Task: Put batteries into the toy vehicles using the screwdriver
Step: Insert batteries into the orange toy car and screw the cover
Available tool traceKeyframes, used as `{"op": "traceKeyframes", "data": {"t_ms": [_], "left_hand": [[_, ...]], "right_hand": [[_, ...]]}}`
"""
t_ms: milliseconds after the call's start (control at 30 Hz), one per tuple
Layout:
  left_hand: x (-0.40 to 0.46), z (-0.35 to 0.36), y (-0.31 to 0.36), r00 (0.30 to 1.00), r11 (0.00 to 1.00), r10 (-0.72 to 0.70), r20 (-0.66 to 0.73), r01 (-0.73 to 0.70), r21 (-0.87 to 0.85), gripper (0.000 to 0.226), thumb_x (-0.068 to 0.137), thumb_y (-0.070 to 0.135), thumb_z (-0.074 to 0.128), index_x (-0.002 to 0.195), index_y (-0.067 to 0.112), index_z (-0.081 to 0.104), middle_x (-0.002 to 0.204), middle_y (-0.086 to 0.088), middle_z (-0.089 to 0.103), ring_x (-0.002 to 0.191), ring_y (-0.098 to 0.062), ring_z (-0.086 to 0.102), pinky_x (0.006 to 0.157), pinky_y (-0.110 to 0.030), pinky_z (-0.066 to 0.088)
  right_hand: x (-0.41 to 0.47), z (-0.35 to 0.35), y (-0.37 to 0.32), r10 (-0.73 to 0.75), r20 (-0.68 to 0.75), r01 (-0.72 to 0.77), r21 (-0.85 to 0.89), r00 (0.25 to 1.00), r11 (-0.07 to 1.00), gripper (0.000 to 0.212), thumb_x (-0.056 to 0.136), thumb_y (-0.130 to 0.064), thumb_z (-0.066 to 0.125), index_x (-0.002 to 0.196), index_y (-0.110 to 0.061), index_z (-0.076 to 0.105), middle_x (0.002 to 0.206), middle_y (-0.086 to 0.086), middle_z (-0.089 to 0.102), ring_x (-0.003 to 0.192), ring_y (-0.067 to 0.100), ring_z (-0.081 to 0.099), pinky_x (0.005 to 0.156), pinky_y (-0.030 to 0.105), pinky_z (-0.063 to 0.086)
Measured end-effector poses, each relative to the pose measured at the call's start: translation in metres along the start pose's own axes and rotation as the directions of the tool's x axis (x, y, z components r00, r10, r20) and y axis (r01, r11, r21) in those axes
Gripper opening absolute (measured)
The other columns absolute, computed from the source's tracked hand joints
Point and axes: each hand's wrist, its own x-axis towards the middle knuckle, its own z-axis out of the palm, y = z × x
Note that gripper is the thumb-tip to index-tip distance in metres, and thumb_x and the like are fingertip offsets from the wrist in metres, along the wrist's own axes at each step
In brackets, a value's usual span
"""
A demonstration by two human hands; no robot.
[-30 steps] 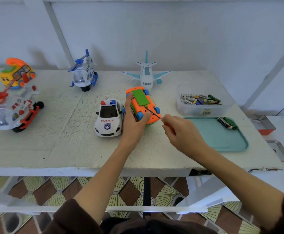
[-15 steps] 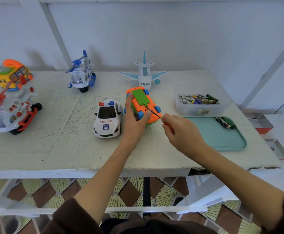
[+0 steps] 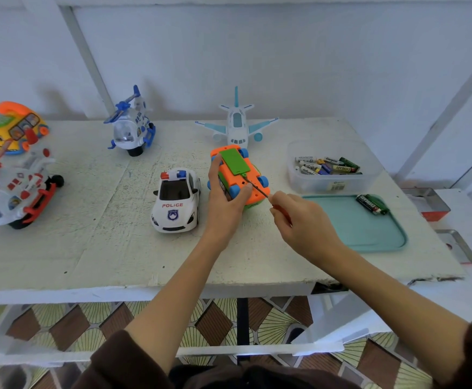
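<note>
Little has moved since the earlier frames: both hands keep their places on the work, and only the view has drifted slightly. Left hand point(image 3: 225, 202) grips the upturned orange toy car point(image 3: 239, 175), fingers curled round its left side and thumb against its near end, holding it on the white table point(image 3: 89, 248). A green battery cover point(image 3: 234, 163) sits on the car's underside. Right hand point(image 3: 304, 224) pinches the handle of the screwdriver point(image 3: 257, 188) between curled fingers; the thin shaft slants up and left, its tip at the near edge of the green cover.

Just left of the orange car stands a white police car point(image 3: 176, 202), close to the left hand. A white and blue plane point(image 3: 237, 127) stands behind the orange car. A clear tub point(image 3: 333, 183) holding loose batteries point(image 3: 327, 166) sits to the right, with a teal tray point(image 3: 369, 234) in front of it carrying a pair of batteries point(image 3: 372, 204) at its far right corner. A blue helicopter point(image 3: 131, 127), a red and white helicopter point(image 3: 13, 192) and a yellow toy point(image 3: 13, 129) stand well to the left.
</note>
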Motion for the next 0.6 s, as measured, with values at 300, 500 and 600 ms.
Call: {"op": "traceKeyframes", "data": {"t_ms": [300, 500, 600], "left_hand": [[0.002, -0.005, 0.004, 0.999, 0.999, 0.024, 0.047, -0.025, 0.021, 0.071, 0.091, -0.001, 0.059, 0.140, 0.034, 0.023, 0.142, 0.002, 0.036, 0.123, -0.020, 0.051, 0.079, -0.016, 0.054], [0.002, -0.007, 0.005, 0.991, 0.988, 0.044, 0.127, -0.062, 0.140, 0.075, 0.089, 0.005, 0.063, 0.142, 0.038, 0.022, 0.146, -0.003, 0.039, 0.125, -0.019, 0.051, 0.094, -0.034, 0.053], [0.000, -0.007, 0.010, 0.992, 0.989, 0.039, 0.124, -0.056, 0.136, 0.070, 0.091, 0.002, 0.061, 0.138, 0.039, 0.023, 0.133, 0.014, 0.041, 0.116, -0.008, 0.053, 0.084, -0.020, 0.055]], "right_hand": [[0.003, -0.030, 0.014, 0.124, 0.034, -0.127, 0.100, 0.992, 0.987, 0.010, 0.085, -0.011, 0.061, 0.095, -0.010, 0.064, 0.058, -0.007, 0.056, 0.047, 0.006, 0.042, 0.058, 0.038, 0.047], [0.012, -0.031, 0.018, 0.107, 0.044, -0.114, 0.195, 0.993, 0.974, 0.010, 0.085, -0.011, 0.062, 0.094, -0.010, 0.064, 0.071, 0.008, 0.066, 0.069, 0.027, 0.062, 0.073, 0.044, 0.053], [0.012, -0.029, 0.019, 0.100, 0.023, -0.103, 0.190, 0.995, 0.976, 0.010, 0.085, -0.011, 0.062, 0.094, -0.010, 0.065, 0.070, 0.004, 0.065, 0.064, 0.017, 0.061, 0.068, 0.034, 0.053]]}}
